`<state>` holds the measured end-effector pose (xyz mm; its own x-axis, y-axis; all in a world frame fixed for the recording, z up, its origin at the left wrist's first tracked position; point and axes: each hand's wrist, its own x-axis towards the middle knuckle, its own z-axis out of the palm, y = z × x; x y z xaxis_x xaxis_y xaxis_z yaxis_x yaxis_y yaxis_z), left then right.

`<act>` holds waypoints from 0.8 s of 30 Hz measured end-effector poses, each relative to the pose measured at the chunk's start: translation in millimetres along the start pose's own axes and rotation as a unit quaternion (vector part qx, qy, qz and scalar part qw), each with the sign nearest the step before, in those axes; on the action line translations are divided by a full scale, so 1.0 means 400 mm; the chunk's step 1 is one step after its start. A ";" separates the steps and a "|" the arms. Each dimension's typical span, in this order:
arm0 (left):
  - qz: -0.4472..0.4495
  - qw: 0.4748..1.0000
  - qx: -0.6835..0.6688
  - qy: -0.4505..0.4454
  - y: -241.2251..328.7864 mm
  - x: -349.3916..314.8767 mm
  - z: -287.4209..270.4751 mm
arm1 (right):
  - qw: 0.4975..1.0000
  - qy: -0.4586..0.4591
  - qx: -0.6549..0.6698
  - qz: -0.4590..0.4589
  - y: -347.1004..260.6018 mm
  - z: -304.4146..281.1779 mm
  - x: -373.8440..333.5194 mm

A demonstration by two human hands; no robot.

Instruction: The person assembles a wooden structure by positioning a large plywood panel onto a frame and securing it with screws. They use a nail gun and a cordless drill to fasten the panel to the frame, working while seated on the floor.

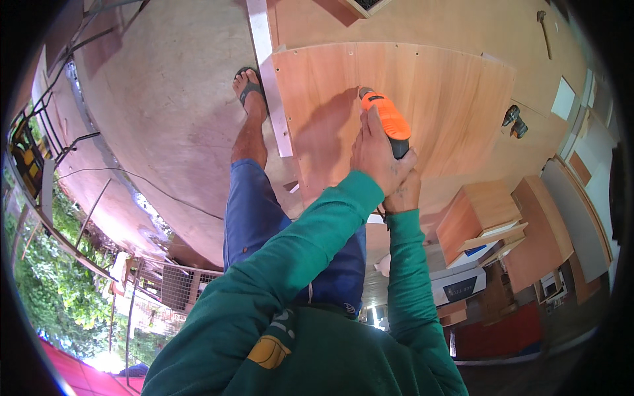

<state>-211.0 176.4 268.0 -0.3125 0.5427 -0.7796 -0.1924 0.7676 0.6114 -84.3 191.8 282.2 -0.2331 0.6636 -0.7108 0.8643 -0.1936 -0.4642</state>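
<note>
An orange and black power drill (389,122) is gripped in both my hands over a reddish plywood panel (456,99). My left hand (375,150) is wrapped along the side of its body. Behind and below it, my right hand (404,193) is closed round the handle, which the hands mostly hide. The drill's nose points up and left, close above the panel; whether it touches the wood I cannot tell. Small dark screw or hole marks run along the panel's far edge. A pale wooden strip (281,135) lies along its left edge.
To the right lies a second, dark cordless drill (515,123), with a hammer (544,33) farther off. A plywood box (479,211) and leaning boards (538,231) stand at the lower right. My sandalled foot (249,87) is left of the strip; a thin cable (152,187) crosses the floor.
</note>
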 end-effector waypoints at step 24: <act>-0.004 0.997 0.079 0.024 -0.004 0.008 -0.035 | 0.999 -0.009 -0.004 0.048 -0.055 0.024 -0.002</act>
<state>-224.7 172.2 266.5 -0.3562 0.5218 -0.7752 -0.0470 0.8185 0.5726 -107.4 188.5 287.9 -0.1571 0.6300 -0.7606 0.8861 -0.2501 -0.3902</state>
